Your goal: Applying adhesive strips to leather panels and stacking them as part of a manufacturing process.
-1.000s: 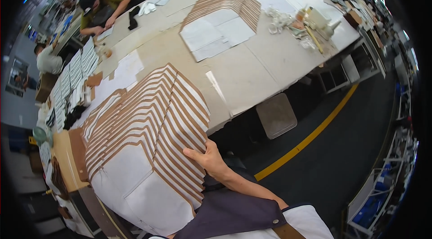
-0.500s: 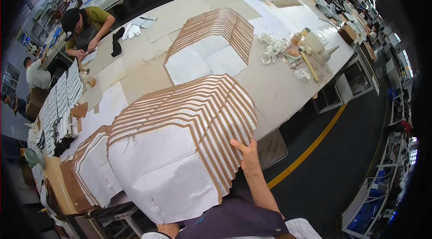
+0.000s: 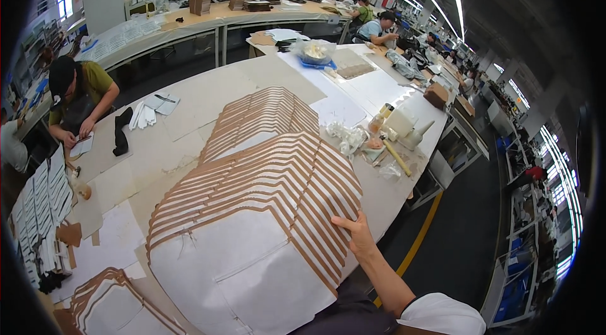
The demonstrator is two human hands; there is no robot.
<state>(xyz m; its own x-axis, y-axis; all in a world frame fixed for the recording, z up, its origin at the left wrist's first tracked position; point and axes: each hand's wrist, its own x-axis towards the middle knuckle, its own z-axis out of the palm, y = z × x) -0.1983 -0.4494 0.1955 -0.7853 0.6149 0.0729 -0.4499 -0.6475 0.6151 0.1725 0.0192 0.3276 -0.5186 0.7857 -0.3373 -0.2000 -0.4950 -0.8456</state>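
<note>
While the right hand (image 3: 362, 238) clamps the held stack (image 3: 240, 259) at 7 o'clock, looks partway done: far stack (image 3: 268, 114) lies at 11, small stack (image 3: 110, 308) at 8, held stack apparently not down yet. Left hand's hidden, can't tell.

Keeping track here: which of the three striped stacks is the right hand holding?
The large front stack: the right hand grips its right edge. The far stack and lower-left stack lie apart from that hand.
</note>
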